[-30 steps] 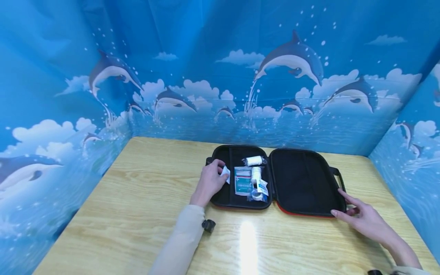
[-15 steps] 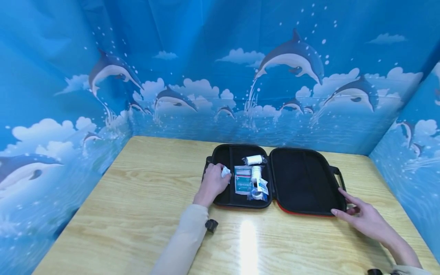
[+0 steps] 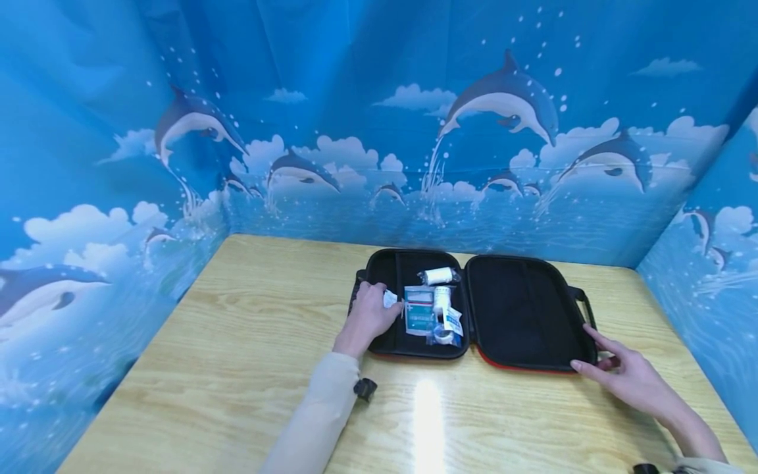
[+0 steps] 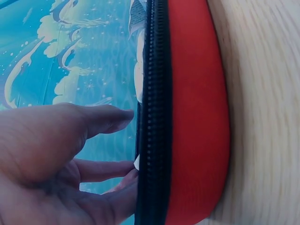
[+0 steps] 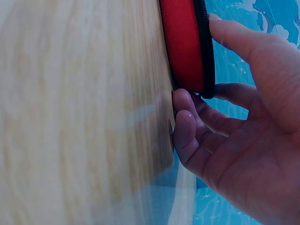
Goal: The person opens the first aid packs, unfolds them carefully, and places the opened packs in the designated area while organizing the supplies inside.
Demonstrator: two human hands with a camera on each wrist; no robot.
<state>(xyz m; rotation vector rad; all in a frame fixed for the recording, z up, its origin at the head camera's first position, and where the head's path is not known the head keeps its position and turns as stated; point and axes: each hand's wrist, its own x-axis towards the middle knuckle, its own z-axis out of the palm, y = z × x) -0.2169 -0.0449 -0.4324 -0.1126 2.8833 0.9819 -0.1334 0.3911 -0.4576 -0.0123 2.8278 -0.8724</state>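
An unzipped first-aid case (image 3: pixel 515 313) lies flat and spread on the table, black inside and red outside. My left hand (image 3: pixel 368 313) reaches into its left half, thumb apart from the fingers, over a small white packet (image 3: pixel 389 299). In the left wrist view a white edge shows at my fingertips, behind the case's zipped rim (image 4: pixel 157 112). Beside that hand lie a green-and-white packet (image 3: pixel 419 317), a wrapped white roll (image 3: pixel 438 276) and other wrapped supplies (image 3: pixel 443 334). My right hand (image 3: pixel 624 375) holds the right half's near corner, thumb on the rim and fingers around the side.
The wooden table (image 3: pixel 249 368) extends left and in front of the case. A black carry handle (image 3: pixel 585 309) sticks out at the case's right side. Behind and at both sides hangs a blue dolphin-print curtain (image 3: pixel 355 131).
My left hand has moved slightly right, and its thumb has spread away from the white packet, which now sits below the fingers in the case. My right hand has stayed at the corner.
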